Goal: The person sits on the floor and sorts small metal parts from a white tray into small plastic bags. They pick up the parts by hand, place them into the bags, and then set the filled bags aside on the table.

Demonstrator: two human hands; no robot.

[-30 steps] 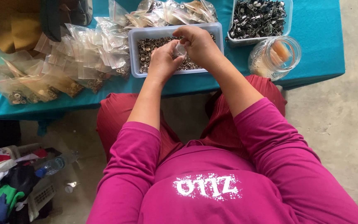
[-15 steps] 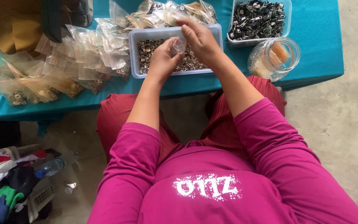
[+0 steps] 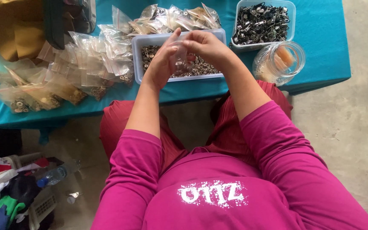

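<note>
A small clear plastic bag [image 3: 179,61] is held between both hands above a shallow white plastic tray of small brass-coloured metal rings [image 3: 201,68], which is set on a teal-covered table [image 3: 320,51]. The left hand [image 3: 163,64] is placed against the bag's left side, fingers extended upward and close together. The right hand [image 3: 205,47] is curled over the top of the bag, thumb and forefinger apparently pinched on its upper edge; the exact contact cannot be confirmed, as the bag is transparent and partly hidden by the fingers.

To the left of the tray, a heap of filled clear bags [image 3: 73,68] is spread across the table. To the right, a second white tray of dark metal clips [image 3: 260,23] and a clear round jar lying on its side [image 3: 280,61] are noted.

Risk assessment: the bag is held directly over the tray, so a loosened pinch would probably drop rings back into it, and the count would be lost. The jar is positioned close to the table's front edge; a brush of the right forearm could send it rolling off. The heap of bags also reaches towards the front edge and could slide off if nudged.
</note>
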